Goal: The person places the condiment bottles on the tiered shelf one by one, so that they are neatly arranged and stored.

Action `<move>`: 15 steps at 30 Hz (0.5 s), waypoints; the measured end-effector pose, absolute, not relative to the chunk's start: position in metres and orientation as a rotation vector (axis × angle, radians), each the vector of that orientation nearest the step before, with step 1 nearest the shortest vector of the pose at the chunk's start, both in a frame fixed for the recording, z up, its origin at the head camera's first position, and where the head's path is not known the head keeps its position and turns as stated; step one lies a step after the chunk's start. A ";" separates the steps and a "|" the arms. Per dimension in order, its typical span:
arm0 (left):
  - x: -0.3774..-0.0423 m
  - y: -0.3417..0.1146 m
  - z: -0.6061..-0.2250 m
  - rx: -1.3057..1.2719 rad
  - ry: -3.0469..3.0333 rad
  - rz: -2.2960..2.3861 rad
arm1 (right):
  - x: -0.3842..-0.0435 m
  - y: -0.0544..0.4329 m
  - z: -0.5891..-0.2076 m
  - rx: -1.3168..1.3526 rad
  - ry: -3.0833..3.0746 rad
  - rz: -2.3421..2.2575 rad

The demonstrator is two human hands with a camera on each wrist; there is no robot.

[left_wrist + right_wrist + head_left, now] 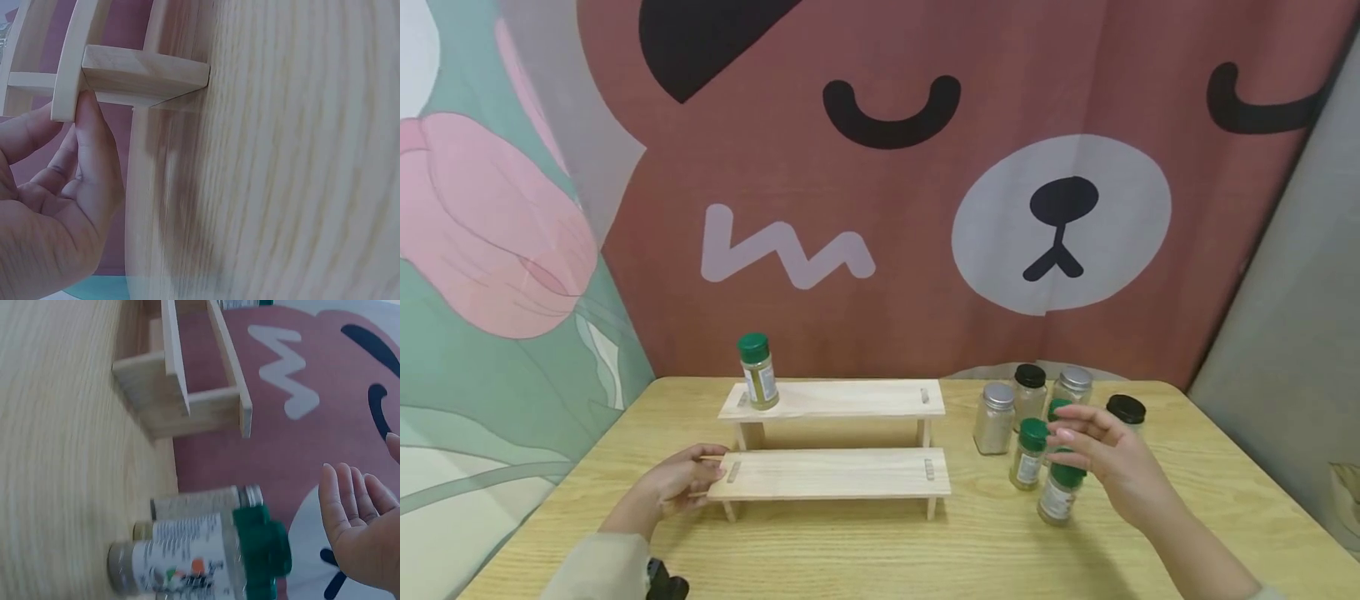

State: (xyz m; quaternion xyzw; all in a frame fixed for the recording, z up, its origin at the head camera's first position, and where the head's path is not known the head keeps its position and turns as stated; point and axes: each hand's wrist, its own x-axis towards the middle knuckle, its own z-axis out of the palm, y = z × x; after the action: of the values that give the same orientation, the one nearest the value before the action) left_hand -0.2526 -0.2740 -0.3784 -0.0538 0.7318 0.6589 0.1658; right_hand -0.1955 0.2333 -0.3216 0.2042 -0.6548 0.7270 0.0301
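Observation:
A two-step wooden rack stands on the table. My left hand pinches the left end of its lower board between thumb and fingers. On the upper board, toward the left, stands a green-capped spice jar with yellowish contents. My right hand is raised beside the jars on the right, its fingers extended and holding nothing. Closest to it is a green-capped spice jar with a printed label; another green-capped jar stands just left. A third green cap is partly hidden behind the fingers.
Behind the green-capped jars are a silver-capped jar, a black-capped jar and another silver-capped jar. A black-capped jar is partly hidden by my right hand. A bear-print curtain hangs behind the wooden table.

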 end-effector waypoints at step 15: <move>-0.253 -0.275 -0.377 -0.127 2.112 1.831 | -0.192 0.271 -0.349 0.576 -1.901 2.243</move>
State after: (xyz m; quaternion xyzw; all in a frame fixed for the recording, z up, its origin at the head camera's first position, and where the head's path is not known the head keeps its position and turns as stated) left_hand -0.2529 -0.2748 -0.3772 -0.0446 0.7437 0.6448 0.1709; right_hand -0.1923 0.2707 -0.3485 0.1917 -0.6328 0.7467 0.0726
